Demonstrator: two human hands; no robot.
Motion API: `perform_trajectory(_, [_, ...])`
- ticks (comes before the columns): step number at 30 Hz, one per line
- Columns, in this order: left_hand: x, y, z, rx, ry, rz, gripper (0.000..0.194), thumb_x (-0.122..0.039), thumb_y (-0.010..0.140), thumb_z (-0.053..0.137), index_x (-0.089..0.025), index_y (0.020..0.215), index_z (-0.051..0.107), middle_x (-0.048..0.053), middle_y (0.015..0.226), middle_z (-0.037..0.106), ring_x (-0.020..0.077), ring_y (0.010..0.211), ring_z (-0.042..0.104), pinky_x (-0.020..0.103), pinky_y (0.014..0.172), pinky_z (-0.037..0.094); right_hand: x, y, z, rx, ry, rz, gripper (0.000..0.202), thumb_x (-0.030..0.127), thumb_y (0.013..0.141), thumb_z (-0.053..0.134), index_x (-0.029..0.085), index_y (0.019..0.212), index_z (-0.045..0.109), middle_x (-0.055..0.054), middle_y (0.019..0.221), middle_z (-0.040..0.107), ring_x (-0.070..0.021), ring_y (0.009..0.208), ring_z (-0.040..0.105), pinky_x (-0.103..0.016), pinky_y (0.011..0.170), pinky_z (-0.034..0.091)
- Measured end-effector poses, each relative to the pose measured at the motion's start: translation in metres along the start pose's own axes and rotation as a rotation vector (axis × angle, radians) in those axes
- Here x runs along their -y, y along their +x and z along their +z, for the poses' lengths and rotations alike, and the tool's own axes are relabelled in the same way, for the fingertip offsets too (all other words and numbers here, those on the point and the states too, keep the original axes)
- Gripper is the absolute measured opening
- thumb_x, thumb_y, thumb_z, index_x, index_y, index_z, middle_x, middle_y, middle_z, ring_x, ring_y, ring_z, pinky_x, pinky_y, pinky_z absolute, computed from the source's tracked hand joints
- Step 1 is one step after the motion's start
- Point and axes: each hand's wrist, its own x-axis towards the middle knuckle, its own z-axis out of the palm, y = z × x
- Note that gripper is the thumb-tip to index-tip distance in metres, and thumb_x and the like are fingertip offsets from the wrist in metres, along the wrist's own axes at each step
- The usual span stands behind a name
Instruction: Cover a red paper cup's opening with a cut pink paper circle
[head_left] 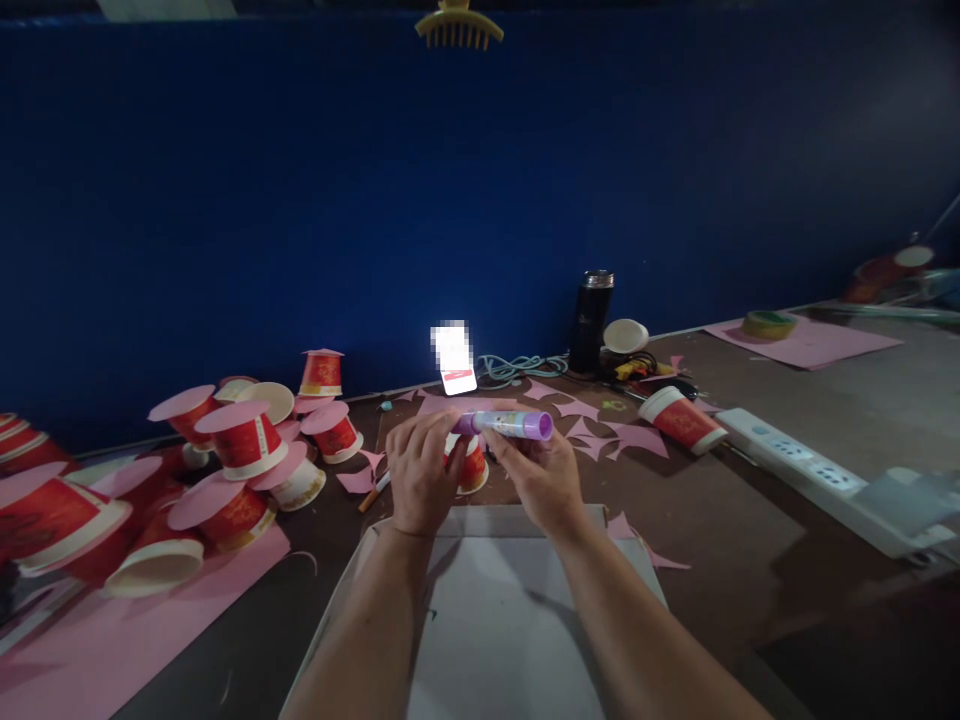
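Note:
A purple glue stick (510, 424) with a printed label lies sideways between my two hands, its round purple end facing right. My left hand (421, 465) is closed on its left end. Around the labelled body, my right hand (546, 482) is wrapped with thumb and fingers. Just behind and below the stick, a red paper cup (474, 470) stands on the table, partly hidden by my hands. Under my forearms is a white flat box or board (510, 620).
Red paper cups, several with pink paper discs (232, 425), crowd the left. Pink paper scraps (637, 438) lie behind my hands, near a lit phone (454, 360) and a black flask (589, 320). Rightward are a tipped cup (682, 420) and a power strip (810, 475).

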Motion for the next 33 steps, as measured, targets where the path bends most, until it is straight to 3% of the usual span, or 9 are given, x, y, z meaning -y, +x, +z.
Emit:
perform_trajectory(4, [0.0, 0.0, 0.001, 0.014, 0.01, -0.001, 0.025, -0.03, 0.082, 0.059, -0.019, 0.105, 0.062, 0.007, 0.102, 0.069, 0.0214, 0.097, 0.058, 0.035, 0.089, 0.038, -0.001, -0.002, 0.001, -0.048, -0.014, -0.026, 0.03, 0.015, 0.064, 0.076, 0.023, 0.091, 0.067, -0.001, 0.089, 0.066, -0.0131, 0.087, 0.062, -0.021, 0.071, 0.053])
perform_trajectory(9, [0.0, 0.001, 0.0, 0.015, 0.003, 0.013, 0.026, -0.03, 0.082, 0.059, -0.019, 0.106, 0.063, 0.008, 0.1, 0.068, 0.0211, 0.097, 0.057, 0.035, 0.089, 0.038, -0.007, -0.001, -0.003, 0.046, -0.145, -0.153, 0.03, 0.018, 0.07, 0.072, 0.023, 0.099, 0.065, -0.002, 0.101, 0.065, -0.0126, 0.093, 0.061, -0.025, 0.087, 0.049])
perform_trajectory(20, [0.0, 0.004, -0.009, 0.062, -0.041, 0.111, 0.031, -0.026, 0.084, 0.057, -0.021, 0.114, 0.06, 0.007, 0.102, 0.067, 0.0206, 0.099, 0.055, 0.035, 0.089, 0.037, -0.004, 0.003, -0.008, 0.032, -0.232, -0.071, 0.02, 0.024, 0.067, 0.076, 0.019, 0.086, 0.069, -0.001, 0.077, 0.069, -0.0126, 0.069, 0.061, -0.023, 0.068, 0.05])
perform_trajectory(33, [-0.012, 0.007, -0.014, 0.116, -0.109, 0.102, 0.03, -0.023, 0.087, 0.05, -0.019, 0.116, 0.057, 0.009, 0.102, 0.065, 0.0214, 0.098, 0.052, 0.036, 0.089, 0.038, 0.005, 0.004, -0.009, 0.103, -0.294, -0.079, 0.014, 0.028, 0.075, 0.068, 0.018, 0.085, 0.068, -0.002, 0.08, 0.07, -0.0138, 0.07, 0.062, -0.025, 0.067, 0.051])
